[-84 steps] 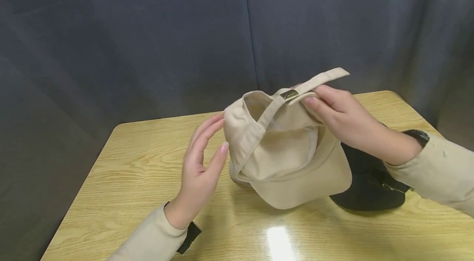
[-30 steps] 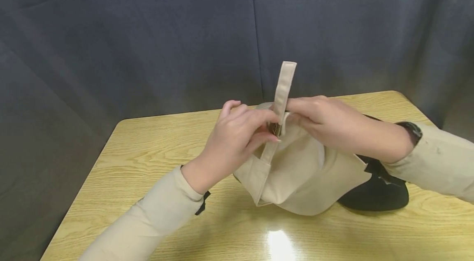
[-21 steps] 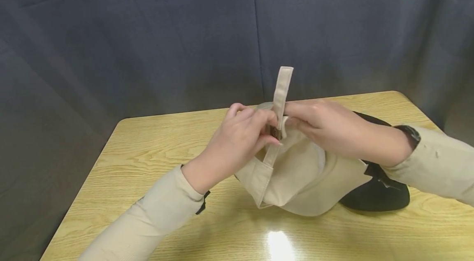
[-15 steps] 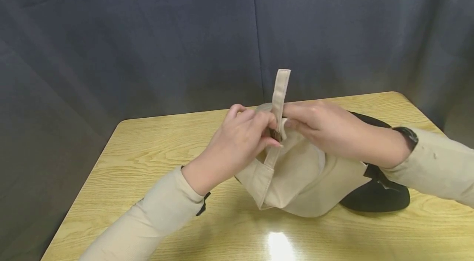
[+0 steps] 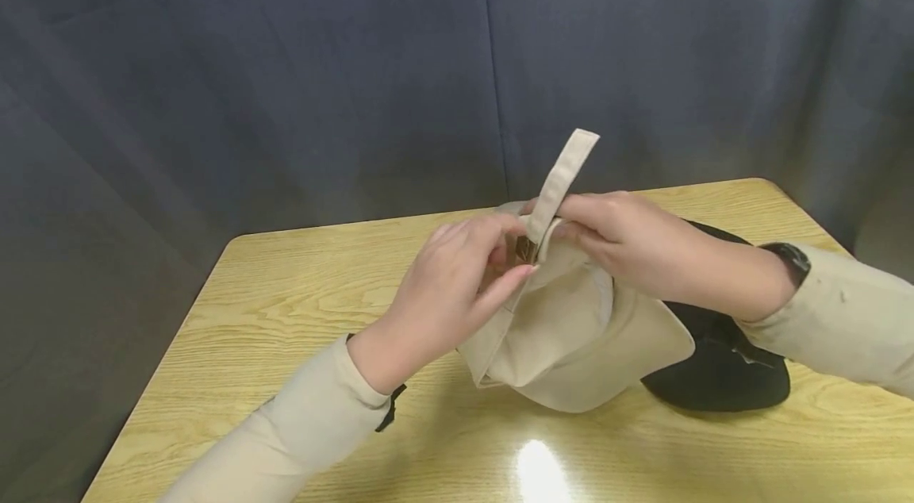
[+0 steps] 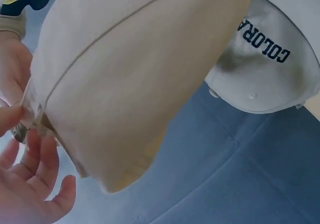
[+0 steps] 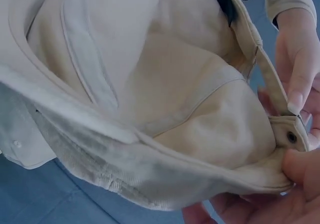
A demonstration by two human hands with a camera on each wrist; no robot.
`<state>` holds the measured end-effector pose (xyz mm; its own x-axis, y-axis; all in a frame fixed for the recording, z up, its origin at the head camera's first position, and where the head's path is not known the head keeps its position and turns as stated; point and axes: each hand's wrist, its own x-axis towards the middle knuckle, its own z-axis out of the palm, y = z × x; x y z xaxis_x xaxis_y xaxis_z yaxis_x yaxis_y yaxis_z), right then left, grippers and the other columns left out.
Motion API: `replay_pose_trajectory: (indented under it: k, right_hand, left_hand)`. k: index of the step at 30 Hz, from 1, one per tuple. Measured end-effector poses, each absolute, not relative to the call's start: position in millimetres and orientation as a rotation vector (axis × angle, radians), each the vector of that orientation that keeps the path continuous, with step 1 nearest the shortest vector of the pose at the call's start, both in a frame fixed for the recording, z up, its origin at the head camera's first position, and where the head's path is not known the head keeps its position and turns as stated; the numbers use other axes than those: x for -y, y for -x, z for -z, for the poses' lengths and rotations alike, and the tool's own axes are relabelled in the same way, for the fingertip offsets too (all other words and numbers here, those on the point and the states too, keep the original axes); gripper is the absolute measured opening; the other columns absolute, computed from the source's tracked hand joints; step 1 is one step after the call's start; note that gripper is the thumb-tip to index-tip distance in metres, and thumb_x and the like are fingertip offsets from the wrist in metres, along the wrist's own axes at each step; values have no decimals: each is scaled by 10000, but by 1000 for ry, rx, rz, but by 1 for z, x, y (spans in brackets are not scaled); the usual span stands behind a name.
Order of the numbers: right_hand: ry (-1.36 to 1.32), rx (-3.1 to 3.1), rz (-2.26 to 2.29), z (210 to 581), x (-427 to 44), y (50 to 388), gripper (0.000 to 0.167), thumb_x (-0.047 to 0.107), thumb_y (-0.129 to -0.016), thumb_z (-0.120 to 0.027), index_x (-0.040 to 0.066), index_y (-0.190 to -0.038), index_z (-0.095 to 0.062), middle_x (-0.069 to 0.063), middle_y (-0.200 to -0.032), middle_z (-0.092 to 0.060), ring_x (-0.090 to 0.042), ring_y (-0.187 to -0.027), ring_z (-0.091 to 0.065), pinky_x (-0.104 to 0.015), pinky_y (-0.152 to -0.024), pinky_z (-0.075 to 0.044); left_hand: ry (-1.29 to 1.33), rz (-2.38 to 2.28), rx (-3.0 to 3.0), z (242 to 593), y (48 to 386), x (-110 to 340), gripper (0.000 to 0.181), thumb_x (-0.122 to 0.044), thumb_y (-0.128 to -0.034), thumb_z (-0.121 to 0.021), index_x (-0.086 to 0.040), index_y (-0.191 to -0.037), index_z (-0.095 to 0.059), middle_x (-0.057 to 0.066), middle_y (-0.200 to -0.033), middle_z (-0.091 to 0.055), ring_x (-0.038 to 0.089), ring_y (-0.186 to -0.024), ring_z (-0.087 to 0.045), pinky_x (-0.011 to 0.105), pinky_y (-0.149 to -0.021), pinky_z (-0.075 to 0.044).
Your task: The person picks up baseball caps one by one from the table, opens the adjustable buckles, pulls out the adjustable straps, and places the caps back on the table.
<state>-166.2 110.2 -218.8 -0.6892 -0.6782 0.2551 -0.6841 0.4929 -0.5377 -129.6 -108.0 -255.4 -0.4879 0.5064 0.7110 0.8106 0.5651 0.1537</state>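
Two hands (image 5: 443, 281) (image 5: 635, 249), both clamped on one beige cap (image 5: 600, 360) — one black shape (image 5: 717, 368), perhaps a hat, beside it.

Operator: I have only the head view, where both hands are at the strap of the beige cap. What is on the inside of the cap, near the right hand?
Observer: The right wrist view shows a small dark round fitting on the beige cap, near the thumb of the right hand. Hole or snap, I cannot tell.
Operator: Is there a thing which the beige cap hides from me?
Observer: Yes, the left wrist view shows a second, pale cap.
Operator: Does it have writing?
Observer: Dark lettering, upside down in that view; "COLORA" is readable.
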Motion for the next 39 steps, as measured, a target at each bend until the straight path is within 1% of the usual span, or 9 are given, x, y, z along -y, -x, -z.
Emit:
replay_pose_trajectory:
  k: [7, 14, 18, 23, 27, 29, 32, 36, 39]
  right_hand:
    - [-1291, 2630, -838, 224, -108, 163, 184, 34, -964, -562, 153, -1070, -653, 65, -901, -636, -128, -742, -519, -332, -662, -439]
    - [-1264, 2650, -905, 227, -107, 163, 222, 87, -985, -554, 115, -1179, -658, -7, -1074, -680, -138, -828, -554, -364, -746, -474]
    - [-1220, 2676, -917, 223, -106, 165, 252, 108, -999, -534, 132, -1229, -634, -17, -1058, -680, -157, -829, -560, -388, -773, -467]
    - [-1157, 2683, -941, 219, -105, 165, 246, 127, -1003, -535, 114, -1228, -635, -9, -893, -677, -159, -727, -533, -380, -709, -448]
    - [-1190, 2645, -939, 221, -102, 166, 244, 115, -1005, -530, 88, -1227, -628, -18, -938, -686, -156, -732, -533, -376, -704, -450]
    - [-1245, 2588, -915, 223, -101, 167, 276, 60, -998, -522, 52, -1262, -602, -69, -1060, -688, -168, -824, -588, -388, -755, -483]
    - [-1328, 2470, -776, 228, -98, 167, 326, -53, -959, -519, 22, -1273, -562, -129, -1129, -659, -204, -837, -616, -377, -714, -512]
    - [-1335, 2239, -376, 232, -95, 169, 305, -115, -882, -556, 30, -1149, -536, -93, -841, -592, -190, -617, -530, -297, -478, -449]
    - [-1293, 2054, -169, 232, -93, 172, 261, -110, -823, -616, 14, -1026, -509, -64, -688, -452, -181, -535, -444, -264, -401, -375]
  left_hand:
    - [1124, 483, 2199, 251, 134, 112, 380, -255, -747, -795, -107, -998, -551, -32, -879, -587, 126, -758, -551, 270, -681, -401]
    - [1070, 410, 2226, 253, 133, 111, 350, -251, -743, -804, -110, -913, -533, -33, -823, -555, 139, -731, -539, 269, -671, -425]
    - [940, 570, 2245, 253, 128, 111, 352, -194, -779, -812, -56, -994, -571, 8, -828, -578, 145, -710, -528, 264, -649, -442]
    - [715, 587, 2281, 254, 118, 110, 543, -292, -749, -848, 1, -1127, -591, 23, -858, -655, 198, -761, -545, 312, -667, -433]
    - [660, 530, 2239, 257, 118, 110, 347, -221, -773, -825, -37, -1039, -701, -13, -795, -713, 190, -720, -553, 345, -645, -381]
    - [664, 516, 2175, 258, 122, 111, 200, -151, -806, -791, -55, -973, -735, -9, -776, -723, 186, -704, -586, 359, -648, -374]
    - [691, 499, 2088, 257, 129, 114, 75, -97, -838, -752, -70, -909, -754, -2, -772, -729, 187, -690, -625, 371, -650, -373]
    - [729, 458, 2034, 252, 136, 117, 62, -104, -852, -743, -77, -902, -766, -1, -765, -727, 200, -684, -618, 383, -673, -383]
    - [751, 419, 2023, 247, 138, 117, 77, -118, -859, -740, -90, -921, -776, -7, -761, -723, 201, -673, -593, 379, -669, -387]
